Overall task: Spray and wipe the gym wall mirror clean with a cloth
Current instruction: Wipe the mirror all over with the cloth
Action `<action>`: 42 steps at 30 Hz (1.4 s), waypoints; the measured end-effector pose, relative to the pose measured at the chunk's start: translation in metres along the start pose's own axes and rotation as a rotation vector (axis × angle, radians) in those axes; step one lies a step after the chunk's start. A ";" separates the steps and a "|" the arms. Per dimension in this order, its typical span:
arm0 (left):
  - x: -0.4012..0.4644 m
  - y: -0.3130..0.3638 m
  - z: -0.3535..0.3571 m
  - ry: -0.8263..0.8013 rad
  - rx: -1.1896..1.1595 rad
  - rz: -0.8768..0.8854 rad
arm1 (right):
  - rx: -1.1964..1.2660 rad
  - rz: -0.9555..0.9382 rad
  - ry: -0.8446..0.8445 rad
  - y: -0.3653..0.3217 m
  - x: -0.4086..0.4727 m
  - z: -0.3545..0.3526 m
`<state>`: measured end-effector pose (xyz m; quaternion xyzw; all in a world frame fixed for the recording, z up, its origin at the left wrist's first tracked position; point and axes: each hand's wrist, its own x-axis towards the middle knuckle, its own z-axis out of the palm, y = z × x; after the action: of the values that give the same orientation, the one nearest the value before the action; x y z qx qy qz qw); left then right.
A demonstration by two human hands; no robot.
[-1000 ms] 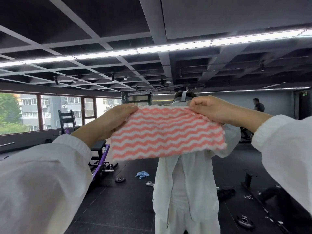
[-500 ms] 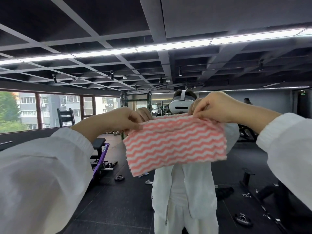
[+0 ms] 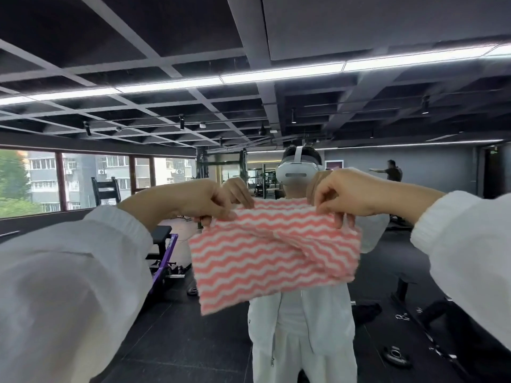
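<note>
I face the wall mirror (image 3: 414, 167), which fills the view and reflects the gym and me in white clothes. A pink-and-white wavy-striped cloth (image 3: 271, 255) hangs in front of the glass at chest height, slightly creased toward its right side. My left hand (image 3: 193, 200) pinches the cloth's top left corner. My right hand (image 3: 351, 192) pinches its top right corner, fingers curled over the edge. No spray bottle is in view.
In the reflection, a purple weight bench (image 3: 163, 252) stands at the left under the windows (image 3: 69, 181). Weight plates (image 3: 395, 355) and small parts lie on the dark floor at the right. Another person (image 3: 392, 171) stands far back with an arm stretched out.
Both hands have come down with the cloth and drawn a little closer together. The cloth now hangs lower and has creased on its right side.
</note>
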<state>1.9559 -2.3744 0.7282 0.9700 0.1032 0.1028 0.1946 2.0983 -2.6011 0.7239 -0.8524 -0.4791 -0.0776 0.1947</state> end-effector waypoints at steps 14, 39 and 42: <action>0.023 0.032 0.005 0.680 -0.042 0.044 | -0.144 -0.138 0.665 -0.004 0.006 0.007; -0.001 0.064 -0.020 0.755 0.534 -0.003 | -0.228 -0.197 0.767 -0.001 0.000 -0.002; 0.005 0.064 -0.006 0.763 0.561 -0.006 | -0.313 -0.181 0.732 -0.002 -0.002 0.005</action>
<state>1.9698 -2.4285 0.7597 0.8778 0.1937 0.4195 -0.1266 2.0953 -2.5993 0.7195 -0.7422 -0.4334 -0.4648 0.2126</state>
